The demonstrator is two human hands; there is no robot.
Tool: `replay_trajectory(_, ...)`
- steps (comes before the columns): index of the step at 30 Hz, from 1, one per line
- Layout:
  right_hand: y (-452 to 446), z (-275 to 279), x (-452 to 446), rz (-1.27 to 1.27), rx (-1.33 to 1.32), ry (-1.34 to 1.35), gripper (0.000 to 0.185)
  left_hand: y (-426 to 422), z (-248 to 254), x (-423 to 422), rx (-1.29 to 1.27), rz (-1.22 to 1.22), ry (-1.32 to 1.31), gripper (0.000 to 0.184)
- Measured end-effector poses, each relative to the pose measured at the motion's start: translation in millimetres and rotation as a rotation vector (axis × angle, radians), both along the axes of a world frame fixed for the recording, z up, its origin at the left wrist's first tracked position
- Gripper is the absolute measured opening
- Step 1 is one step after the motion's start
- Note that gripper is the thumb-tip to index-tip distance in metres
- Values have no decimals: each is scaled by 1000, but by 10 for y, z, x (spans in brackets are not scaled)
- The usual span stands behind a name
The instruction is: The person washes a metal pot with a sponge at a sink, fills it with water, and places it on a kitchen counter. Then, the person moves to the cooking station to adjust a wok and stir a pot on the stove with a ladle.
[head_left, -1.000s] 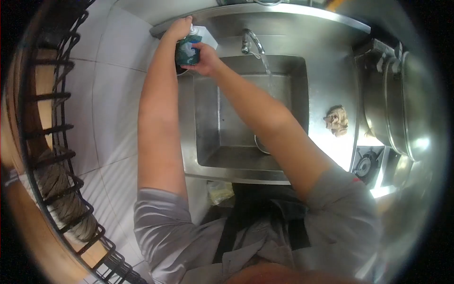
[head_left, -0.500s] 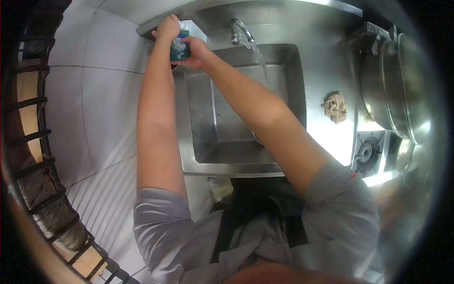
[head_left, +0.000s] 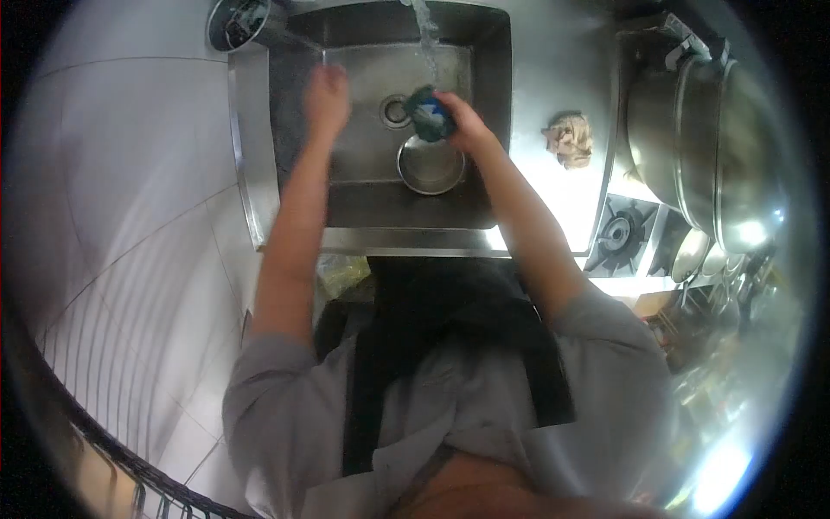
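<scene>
Right hand point(head_left: 467, 124): grip closed around a green scouring pad point(head_left: 430, 114), held over the sink point(head_left: 363, 156) beside the water stream point(head_left: 424, 33), partly covering the metal bowl's point(head_left: 430, 169) rim. Left hand point(head_left: 328, 99): motion-blurred; its grip cannot be told. The stream's source lies beyond the upper edge.

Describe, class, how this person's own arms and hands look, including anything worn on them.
The left hand and right hand are both without gloves; the left one is blurred. The forearms are bare, with no watch or bracelet to be made out. The left sleeve and right sleeve are short, loose and grey.
</scene>
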State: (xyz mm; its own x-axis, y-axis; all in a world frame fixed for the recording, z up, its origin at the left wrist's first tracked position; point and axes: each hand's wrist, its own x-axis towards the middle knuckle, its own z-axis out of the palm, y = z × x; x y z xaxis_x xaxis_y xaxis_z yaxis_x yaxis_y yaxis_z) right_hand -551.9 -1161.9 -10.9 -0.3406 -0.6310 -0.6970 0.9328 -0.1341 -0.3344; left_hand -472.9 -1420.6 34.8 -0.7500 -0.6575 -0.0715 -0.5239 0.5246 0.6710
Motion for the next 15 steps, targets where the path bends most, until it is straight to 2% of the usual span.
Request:
replay_trajectory(1, 102, -177, 81, -5, 6, -9, 38, 195, -842, 305, 55, -123, -326, 61)
replay_trajectory(2, 197, -340, 124, -63, 47, -7, 36, 324, -1564, 554, 270, -428, -722, 71)
replay_trajectory(3, 284, -427, 159, -116, 91, -5, 35, 590, -2022, 728, 314, -501, -858, 67)
replay_trajectory(4, 308, -447, 177, -119, 101, -8, 35, 843, -2235, 853, 252, -424, -845, 61)
replay_trajectory(6, 221, -451, 122, -130, 149, 27, 42, 946, -2407, 784, 177, -371, -817, 56)
replay_trajectory(7, 198, -475, 89, -139, 160, 24, 42, 966, -2457, 771, 141, -488, -742, 48)
replay_trajectory(8, 177, -509, 46, -61, 376, 368, 44, 1018, -2508, 808, 111, -599, -667, 41)
replay_trajectory(9, 178, -572, 34, 32, 584, 710, 47, 1057, -2526, 855, 125, -604, -673, 41)
replay_trajectory(10, 183, -609, 36, 36, 589, 704, 47, 1058, -2522, 870, 171, -609, -564, 37)
replay_trajectory(11, 171, -628, -15, 201, 722, 936, 48, 1046, -2509, 813, 207, -612, -446, 34)
replay_trajectory(12, 136, -589, -71, 370, 851, 1166, 49, 1057, -2432, 764, 204, -611, -441, 34)
replay_trajectory(13, 46, -557, -88, 653, 953, 1288, 51, 1068, -2337, 757, 221, -571, -361, 30)
replay_trajectory(14, -11, -515, -11, 647, 951, 1291, 51, 1065, -2237, 754, 237, -532, -282, 28)
replay_trajectory(15, -68, -300, 158, 905, 901, 1562, 55, 1037, -2039, 746, 230, -534, -284, 28)
